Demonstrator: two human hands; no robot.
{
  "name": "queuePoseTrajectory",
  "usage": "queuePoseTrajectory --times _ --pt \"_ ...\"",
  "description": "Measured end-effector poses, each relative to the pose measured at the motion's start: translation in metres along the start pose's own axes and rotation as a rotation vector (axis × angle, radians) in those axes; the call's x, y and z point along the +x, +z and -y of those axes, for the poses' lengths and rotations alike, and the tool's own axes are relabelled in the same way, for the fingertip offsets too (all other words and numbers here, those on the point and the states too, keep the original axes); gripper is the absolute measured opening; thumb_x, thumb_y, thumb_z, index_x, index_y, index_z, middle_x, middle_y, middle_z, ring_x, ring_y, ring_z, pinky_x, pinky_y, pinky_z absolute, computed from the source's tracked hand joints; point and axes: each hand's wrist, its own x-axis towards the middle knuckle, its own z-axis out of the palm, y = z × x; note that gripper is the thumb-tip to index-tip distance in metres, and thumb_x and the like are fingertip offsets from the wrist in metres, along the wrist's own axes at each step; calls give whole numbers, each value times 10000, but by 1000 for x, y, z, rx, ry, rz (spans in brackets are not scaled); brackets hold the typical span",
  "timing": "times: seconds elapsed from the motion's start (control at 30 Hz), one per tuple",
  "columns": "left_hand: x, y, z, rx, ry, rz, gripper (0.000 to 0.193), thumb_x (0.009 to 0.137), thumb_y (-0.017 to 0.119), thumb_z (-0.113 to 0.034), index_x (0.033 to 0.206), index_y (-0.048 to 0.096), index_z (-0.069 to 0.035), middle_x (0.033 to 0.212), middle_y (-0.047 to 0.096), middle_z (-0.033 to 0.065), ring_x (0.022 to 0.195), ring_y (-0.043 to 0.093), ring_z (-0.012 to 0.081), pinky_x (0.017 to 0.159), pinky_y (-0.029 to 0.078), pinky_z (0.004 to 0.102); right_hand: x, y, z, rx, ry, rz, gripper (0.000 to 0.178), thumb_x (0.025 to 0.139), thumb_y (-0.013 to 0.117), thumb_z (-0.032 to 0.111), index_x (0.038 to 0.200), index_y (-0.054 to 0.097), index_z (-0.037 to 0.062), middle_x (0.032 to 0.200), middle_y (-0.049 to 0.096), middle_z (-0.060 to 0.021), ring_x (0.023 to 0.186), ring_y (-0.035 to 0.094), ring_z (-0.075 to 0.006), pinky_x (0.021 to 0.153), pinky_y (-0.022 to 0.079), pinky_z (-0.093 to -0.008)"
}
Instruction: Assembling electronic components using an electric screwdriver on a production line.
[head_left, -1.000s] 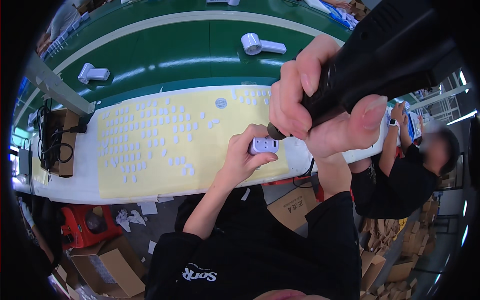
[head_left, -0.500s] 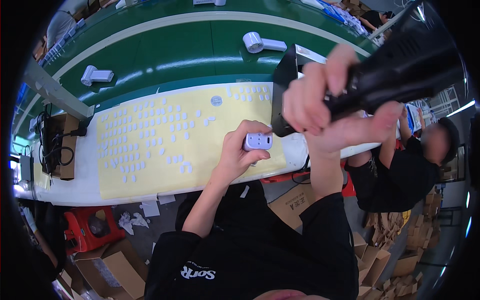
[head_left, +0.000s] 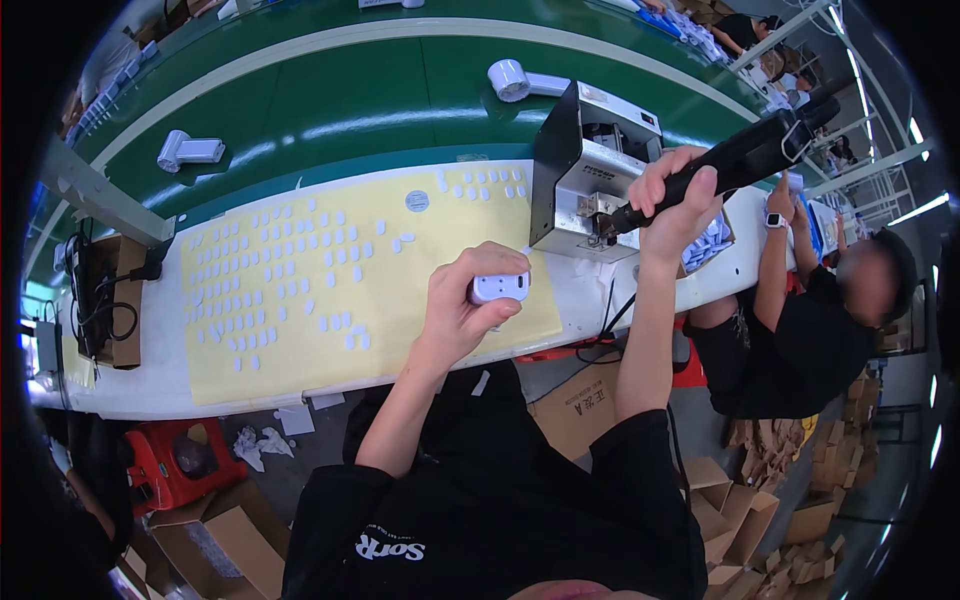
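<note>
My left hand (head_left: 462, 302) is closed around a pale lavender plastic device (head_left: 499, 288), its end with small holes and a dark slot facing up. It is held above the yellow sheet (head_left: 400, 300) on the bench. My right hand (head_left: 680, 198) grips a black electric screwdriver (head_left: 745, 158), tilted with its tip pointing down to the left. That tip reaches the front of a grey and black metal box (head_left: 590, 175), probably a screw feeder; whether they touch I cannot make out. Many small white oval pieces (head_left: 250, 270) lie in rows on the sheet.
Two white fan-shaped devices (head_left: 190, 150) (head_left: 525, 82) lie on the green conveyor (head_left: 400, 100) beyond the bench. At the left stands a carton with cables (head_left: 125, 300). A box of small pale parts (head_left: 708, 245) sits right of the feeder. A co-worker (head_left: 800, 340) is at the right.
My right hand has carried the screwdriver away from close to the camera, down to the metal box, which now shows more fully. The device stays in my left hand, shifted slightly left in view.
</note>
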Motion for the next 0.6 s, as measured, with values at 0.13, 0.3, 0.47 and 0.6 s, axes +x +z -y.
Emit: queuePoseTrajectory --times 0.13,0.3,0.47,0.6 --pt "2 0 1 9 31 -3 411 842 589 -417 997 481 -52 813 586 141 647 553 146 572 451 247 -1 3 -1 4 20 18 417 868 469 465 821 394 58 538 381 -23 383 334 -91 374 301 -228" --pt "0 0 4 18 -3 -27 500 787 607 -483 996 475 -50 822 581 140 640 551 143 571 449 247 -13 1 8 39 105 13 451 854 474 512 817 389 70 533 362 -10 383 339 -87 376 303 -224" --pt "-3 -2 3 -44 -71 -42 484 682 728 -375 970 536 -37 930 631 96 794 614 204 686 477 273 -14 8 54 295 135 187 594 778 507 653 828 378 76 516 385 -17 365 343 -94 350 308 -239" --pt "-3 -4 4 -36 -79 -50 480 677 734 -360 971 540 -34 930 632 98 795 616 209 702 475 278 1 41 91 452 78 415 670 709 515 730 839 369 89 532 390 2 360 345 -84 345 296 -227"
